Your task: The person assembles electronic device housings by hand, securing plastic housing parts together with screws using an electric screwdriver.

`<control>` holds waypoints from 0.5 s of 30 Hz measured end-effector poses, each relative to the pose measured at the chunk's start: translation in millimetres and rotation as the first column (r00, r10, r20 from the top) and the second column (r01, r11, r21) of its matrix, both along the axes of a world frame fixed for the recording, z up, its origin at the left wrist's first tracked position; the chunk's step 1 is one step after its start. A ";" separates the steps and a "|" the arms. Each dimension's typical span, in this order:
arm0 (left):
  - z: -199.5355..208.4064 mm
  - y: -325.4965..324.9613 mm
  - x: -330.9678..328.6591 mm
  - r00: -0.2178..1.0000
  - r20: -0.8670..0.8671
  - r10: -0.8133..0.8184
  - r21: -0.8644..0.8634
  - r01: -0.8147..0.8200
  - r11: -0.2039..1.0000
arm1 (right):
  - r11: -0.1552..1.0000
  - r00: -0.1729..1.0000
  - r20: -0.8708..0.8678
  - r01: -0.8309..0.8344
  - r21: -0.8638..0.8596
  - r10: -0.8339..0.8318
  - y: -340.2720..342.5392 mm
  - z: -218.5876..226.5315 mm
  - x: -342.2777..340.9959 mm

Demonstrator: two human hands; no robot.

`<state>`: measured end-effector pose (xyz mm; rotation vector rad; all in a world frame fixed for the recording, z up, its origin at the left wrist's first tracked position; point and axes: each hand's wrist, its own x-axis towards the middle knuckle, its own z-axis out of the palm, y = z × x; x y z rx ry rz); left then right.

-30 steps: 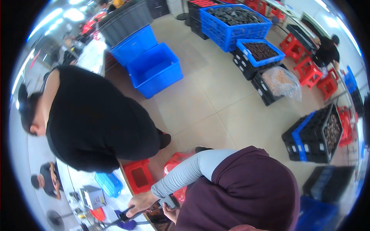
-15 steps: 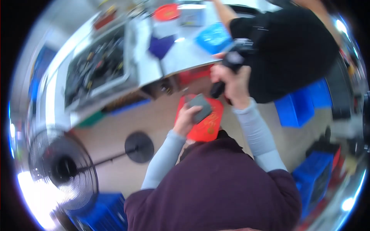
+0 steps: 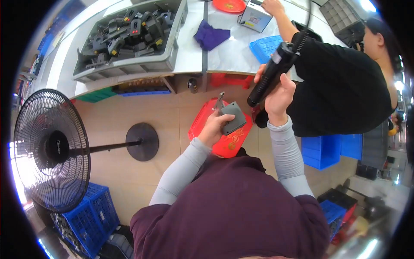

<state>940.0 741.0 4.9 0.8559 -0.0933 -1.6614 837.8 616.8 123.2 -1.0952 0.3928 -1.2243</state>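
Observation:
My left hand (image 3: pixel 212 128) grips a flat grey plastic housing (image 3: pixel 235 118), thumb across its face. A small metal piece (image 3: pixel 220 100) sticks up beside it from the same hand. My right hand (image 3: pixel 279 98) is around a black electric screwdriver (image 3: pixel 268 78), which slants with its lower end toward the housing. The two are apart. A cord runs up from the screwdriver's top. Under my left hand lies a red plastic surface with gold patterns (image 3: pixel 228 146), partly covered by the hand and housing; I cannot tell whether it is a tray or a stool.
A grey bin (image 3: pixel 166 64) of dark plastic parts stands on the white bench, near a purple cloth (image 3: pixel 210 35) and blue basket (image 3: pixel 264 46). A co-worker in black (image 3: pixel 340 86) is close on the right. Left are a fan (image 3: pixel 56 149) and blue crates (image 3: pixel 92 216).
The view has sharpened and shifted, with the bench now lower in it. Both hands keep their hold; the screwdriver now shows at full length. The co-worker's hand now shows at the bench-top box.

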 end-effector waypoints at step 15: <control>2.8 -7.8 4.8 1.000 0.009 0.027 0.013 -0.027 1.000 | 0.998 0.992 -0.124 0.038 0.052 -0.031 -8.3 4.1 -15.1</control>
